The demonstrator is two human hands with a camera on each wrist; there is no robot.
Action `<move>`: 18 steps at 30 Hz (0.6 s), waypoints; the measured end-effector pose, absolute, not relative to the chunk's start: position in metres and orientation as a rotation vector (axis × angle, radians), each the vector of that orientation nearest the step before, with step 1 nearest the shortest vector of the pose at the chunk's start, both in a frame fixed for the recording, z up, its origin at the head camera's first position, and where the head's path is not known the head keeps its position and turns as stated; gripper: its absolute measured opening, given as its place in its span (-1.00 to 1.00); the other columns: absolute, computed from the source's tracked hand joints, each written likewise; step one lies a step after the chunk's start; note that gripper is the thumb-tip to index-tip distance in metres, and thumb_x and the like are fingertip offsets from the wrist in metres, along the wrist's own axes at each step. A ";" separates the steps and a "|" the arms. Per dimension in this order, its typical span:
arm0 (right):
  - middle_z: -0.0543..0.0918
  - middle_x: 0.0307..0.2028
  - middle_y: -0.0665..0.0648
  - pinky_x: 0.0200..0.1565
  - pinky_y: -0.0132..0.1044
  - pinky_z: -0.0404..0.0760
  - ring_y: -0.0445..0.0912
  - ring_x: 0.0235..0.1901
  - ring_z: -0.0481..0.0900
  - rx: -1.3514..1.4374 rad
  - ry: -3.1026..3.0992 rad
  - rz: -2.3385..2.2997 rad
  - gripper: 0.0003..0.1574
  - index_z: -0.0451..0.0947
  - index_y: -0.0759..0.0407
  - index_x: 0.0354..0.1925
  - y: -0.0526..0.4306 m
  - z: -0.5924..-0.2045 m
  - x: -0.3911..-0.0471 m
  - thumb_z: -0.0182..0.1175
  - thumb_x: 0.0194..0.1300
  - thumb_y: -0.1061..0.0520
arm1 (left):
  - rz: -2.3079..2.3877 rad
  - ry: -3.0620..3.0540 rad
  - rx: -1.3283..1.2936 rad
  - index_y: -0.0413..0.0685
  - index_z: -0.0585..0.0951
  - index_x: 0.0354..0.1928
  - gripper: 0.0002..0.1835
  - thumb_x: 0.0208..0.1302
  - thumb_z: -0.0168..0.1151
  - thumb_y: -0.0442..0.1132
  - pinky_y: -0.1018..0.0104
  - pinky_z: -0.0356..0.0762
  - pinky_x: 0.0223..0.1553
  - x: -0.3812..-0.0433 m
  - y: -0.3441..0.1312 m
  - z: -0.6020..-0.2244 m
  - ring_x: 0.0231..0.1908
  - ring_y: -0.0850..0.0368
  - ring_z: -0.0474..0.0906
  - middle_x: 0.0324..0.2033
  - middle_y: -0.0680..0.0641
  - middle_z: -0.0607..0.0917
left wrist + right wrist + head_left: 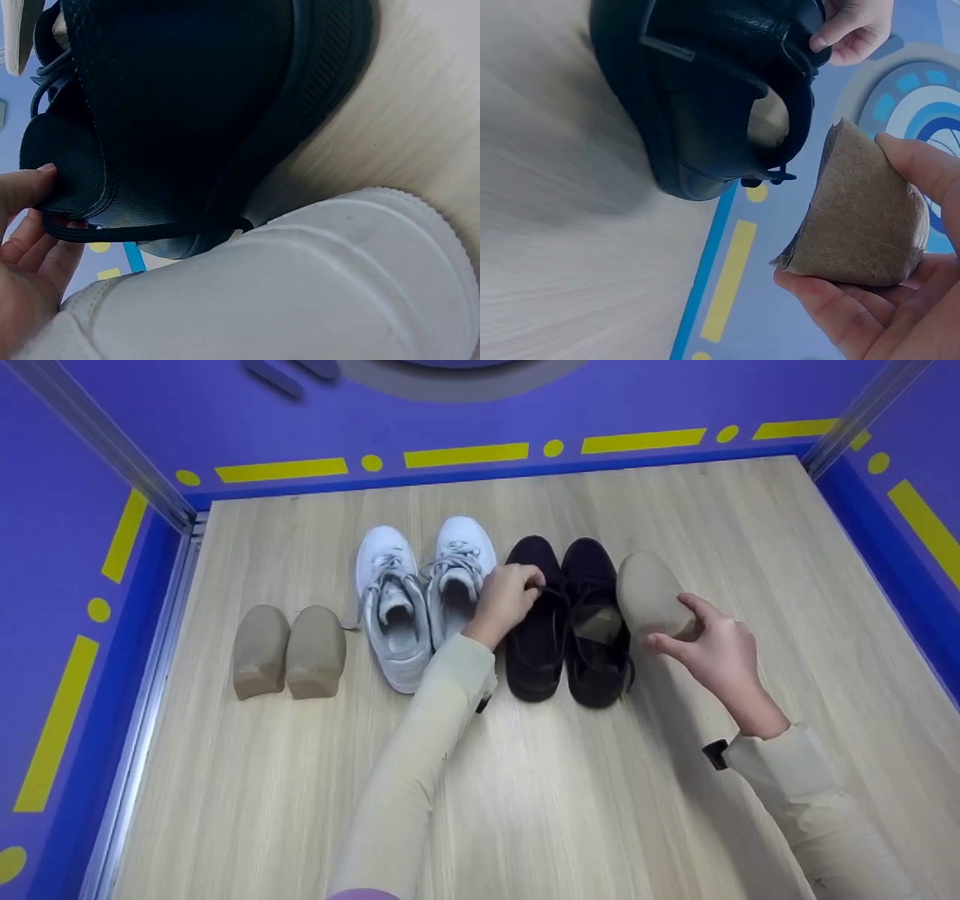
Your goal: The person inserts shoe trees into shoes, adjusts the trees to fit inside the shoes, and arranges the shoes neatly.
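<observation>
My left hand (506, 596) pinches the tongue (67, 161) of the left black shoe (534, 671), thumb on one face and fingers behind; a dark lace runs by the fingers. Above the floor, my right hand (724, 656) grips a beige molded-pulp shoe insert (654, 592) between thumb and fingers, just right of the right black shoe (596, 690). The right wrist view shows the insert's cut end (862, 210). Inside the right black shoe's opening sits another beige insert (598, 622), partly hidden. Both black shoes stand side by side, toes away from me.
A pair of white lace-up shoes (405, 664) stands left of the black pair, close to my left forearm. Further left, two beige inserts (259, 652) lie side by side on the wood-grain surface (540, 810). Blue panels (465, 424) with yellow marks rise at the back and sides.
</observation>
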State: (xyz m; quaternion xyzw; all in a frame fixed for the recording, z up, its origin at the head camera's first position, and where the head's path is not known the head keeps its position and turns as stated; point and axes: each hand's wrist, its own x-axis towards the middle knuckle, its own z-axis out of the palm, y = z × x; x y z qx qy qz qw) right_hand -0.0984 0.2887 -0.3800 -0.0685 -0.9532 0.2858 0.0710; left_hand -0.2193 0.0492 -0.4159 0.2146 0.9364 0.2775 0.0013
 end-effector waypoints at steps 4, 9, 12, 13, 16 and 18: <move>0.56 -0.18 0.46 -0.31 -0.02 0.39 0.24 -0.35 0.53 -0.188 -2.873 0.848 -0.21 0.39 0.24 0.09 0.286 -0.379 -0.097 0.34 -0.12 -0.04 | 0.879 2.936 0.670 0.02 0.63 -0.33 -0.89 0.10 0.15 -0.29 0.33 0.44 -0.14 -0.218 0.049 -0.416 -0.24 0.15 0.56 -0.31 0.06 0.67; 0.56 -0.20 0.46 -0.29 -0.01 0.39 0.24 -0.34 0.52 -0.168 -2.888 0.848 -0.21 0.39 0.22 0.08 0.281 -0.375 -0.095 0.34 -0.13 -0.04 | 0.891 2.929 0.667 0.02 0.63 -0.33 -0.88 0.11 0.14 -0.29 0.32 0.44 -0.14 -0.218 0.049 -0.416 -0.24 0.15 0.56 -0.30 0.06 0.67; 0.57 -0.17 0.42 -0.27 -0.01 0.39 0.23 -0.29 0.53 -0.153 -2.910 0.861 -0.20 0.38 0.21 0.09 0.279 -0.372 -0.093 0.34 -0.13 -0.07 | 0.890 2.938 0.673 0.02 0.62 -0.34 -0.89 0.11 0.14 -0.29 0.32 0.45 -0.15 -0.217 0.049 -0.416 -0.25 0.14 0.56 -0.31 0.05 0.67; 0.57 -0.16 0.42 -0.26 -0.01 0.39 0.23 -0.28 0.53 -0.147 -2.916 0.864 -0.19 0.38 0.20 0.09 0.278 -0.371 -0.093 0.34 -0.13 -0.07 | 0.890 2.940 0.678 0.01 0.62 -0.34 -0.89 0.11 0.14 -0.29 0.32 0.44 -0.15 -0.217 0.049 -0.416 -0.25 0.14 0.56 -0.31 0.05 0.67; 0.57 -0.17 0.43 -0.26 0.00 0.39 0.24 -0.27 0.53 -0.119 -2.935 0.863 -0.19 0.38 0.19 0.09 0.275 -0.369 -0.091 0.34 -0.13 -0.09 | 0.883 2.950 0.699 0.01 0.62 -0.34 -0.90 0.11 0.14 -0.29 0.32 0.44 -0.16 -0.217 0.049 -0.417 -0.26 0.14 0.55 -0.32 0.04 0.66; 0.57 -0.18 0.42 -0.27 -0.02 0.39 0.23 -0.28 0.53 -0.101 -2.944 0.860 -0.19 0.39 0.19 0.09 0.273 -0.369 -0.090 0.34 -0.13 -0.09 | 0.879 2.952 0.717 0.00 0.62 -0.34 -0.90 0.12 0.14 -0.28 0.32 0.44 -0.16 -0.217 0.048 -0.418 -0.25 0.14 0.55 -0.32 0.03 0.66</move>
